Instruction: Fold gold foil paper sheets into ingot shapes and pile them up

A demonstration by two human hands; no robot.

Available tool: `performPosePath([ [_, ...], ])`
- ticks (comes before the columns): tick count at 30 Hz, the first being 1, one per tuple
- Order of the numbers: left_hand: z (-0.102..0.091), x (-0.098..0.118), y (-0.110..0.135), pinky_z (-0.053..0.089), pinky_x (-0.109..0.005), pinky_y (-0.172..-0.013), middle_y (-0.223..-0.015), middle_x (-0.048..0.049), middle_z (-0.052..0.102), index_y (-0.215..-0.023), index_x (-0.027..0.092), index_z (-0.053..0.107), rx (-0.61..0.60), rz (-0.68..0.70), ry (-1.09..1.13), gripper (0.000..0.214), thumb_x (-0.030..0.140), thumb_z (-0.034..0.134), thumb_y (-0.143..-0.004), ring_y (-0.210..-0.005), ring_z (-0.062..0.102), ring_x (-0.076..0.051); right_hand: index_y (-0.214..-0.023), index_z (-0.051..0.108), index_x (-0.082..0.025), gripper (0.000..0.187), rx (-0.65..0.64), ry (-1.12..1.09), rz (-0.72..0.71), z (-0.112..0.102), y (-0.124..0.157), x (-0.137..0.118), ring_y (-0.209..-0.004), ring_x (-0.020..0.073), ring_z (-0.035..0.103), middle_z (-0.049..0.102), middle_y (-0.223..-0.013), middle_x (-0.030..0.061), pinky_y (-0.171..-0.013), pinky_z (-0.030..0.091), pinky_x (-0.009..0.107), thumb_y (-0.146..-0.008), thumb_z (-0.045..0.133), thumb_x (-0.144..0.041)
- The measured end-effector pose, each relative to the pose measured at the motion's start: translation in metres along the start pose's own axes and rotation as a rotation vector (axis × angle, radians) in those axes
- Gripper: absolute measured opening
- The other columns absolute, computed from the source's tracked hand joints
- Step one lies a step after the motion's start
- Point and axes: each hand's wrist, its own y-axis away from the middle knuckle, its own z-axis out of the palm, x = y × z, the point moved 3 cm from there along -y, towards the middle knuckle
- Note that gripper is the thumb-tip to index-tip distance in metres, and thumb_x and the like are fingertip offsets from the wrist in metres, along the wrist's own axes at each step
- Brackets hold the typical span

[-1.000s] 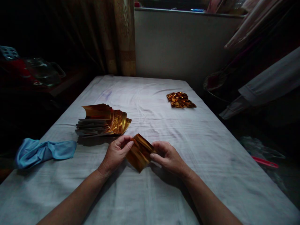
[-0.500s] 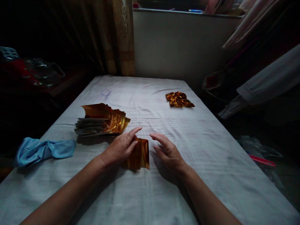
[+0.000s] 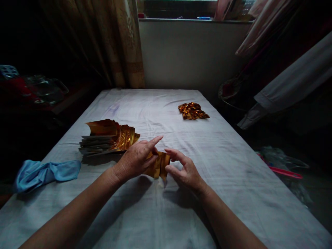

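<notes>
In the head view my left hand (image 3: pixel 137 157) grips a small sheet of gold foil paper (image 3: pixel 155 167) from its left side, index finger stretched out past the top. The sheet has a crease or fold line down its right part and is raised a little off the cloth. At its right edge is my right hand (image 3: pixel 185 171), thumb against the front and index finger at the upper corner; its other fingers are partly hidden. Just beyond my left hand lies a fanned stack of gold foil sheets (image 3: pixel 103 138) with grey backs.
A white cloth (image 3: pixel 145 214) covers the table. Several folded gold foil pieces (image 3: pixel 193 111) lie at the far right. A blue cloth (image 3: pixel 48 173) is at the left edge. Beside the table are a glass jug (image 3: pixel 46 90), a curtain (image 3: pixel 121 45) and hanging clothes (image 3: pixel 293 83).
The gold foil paper has been lifted slightly off the cloth by my left hand. My right hand has closed in from a gap to the paper's right edge. The view has shifted slightly.
</notes>
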Motion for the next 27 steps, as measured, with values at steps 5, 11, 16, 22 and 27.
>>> performPosePath([
  [5,-0.004,0.010,-0.007,0.051,-0.034,-0.088,-0.092,-0.0012,0.073,-0.140,0.023,0.045,0.096,0.050,-0.017,0.050,0.017,0.057,-0.091,-0.090,0.068,-0.018,-0.110,0.068,-0.021,0.030,0.104,0.040,-0.028,0.005,0.001,-0.001,-0.079,0.0171,0.066,0.074,-0.096,0.0034,-0.073,0.053,0.029,-0.081,0.067,-0.029],
  [11,-0.002,0.012,-0.012,0.052,-0.030,-0.084,-0.092,0.0003,0.073,-0.136,0.025,0.050,0.059,-0.056,0.083,0.051,0.016,0.060,-0.087,-0.087,0.068,-0.016,-0.099,0.070,-0.020,0.020,0.104,0.034,-0.032,0.004,0.000,-0.009,-0.064,0.0123,0.057,0.068,-0.077,-0.0015,-0.062,0.048,0.023,-0.083,0.059,-0.023],
  [16,0.001,0.007,-0.013,0.053,-0.025,-0.074,-0.092,-0.0003,0.071,-0.136,0.024,0.053,0.043,-0.227,0.277,0.052,0.017,0.059,-0.085,-0.081,0.068,-0.013,-0.108,0.069,-0.021,0.028,0.093,-0.004,0.002,0.004,0.001,-0.006,-0.067,0.0133,0.059,0.069,-0.080,-0.0015,-0.065,0.049,0.024,-0.081,0.065,-0.028],
  [22,0.009,0.001,-0.011,0.053,-0.025,-0.070,-0.085,0.0000,0.066,-0.132,0.021,0.057,0.032,-0.343,0.472,0.049,0.019,0.058,-0.083,-0.075,0.064,-0.012,-0.109,0.067,-0.019,0.028,0.095,-0.024,0.010,0.004,0.002,-0.001,-0.066,0.0129,0.060,0.071,-0.082,-0.0003,-0.063,0.049,0.023,-0.083,0.060,-0.024],
  [27,0.013,-0.005,-0.013,0.053,-0.024,-0.069,-0.083,0.0007,0.064,-0.133,0.020,0.057,0.015,-0.391,0.586,0.051,0.022,0.061,-0.082,-0.075,0.063,-0.012,-0.106,0.067,-0.019,0.027,0.084,-0.052,0.034,0.006,0.001,-0.003,-0.074,0.0153,0.066,0.073,-0.087,0.0009,-0.070,0.053,0.025,-0.081,0.061,-0.027],
])
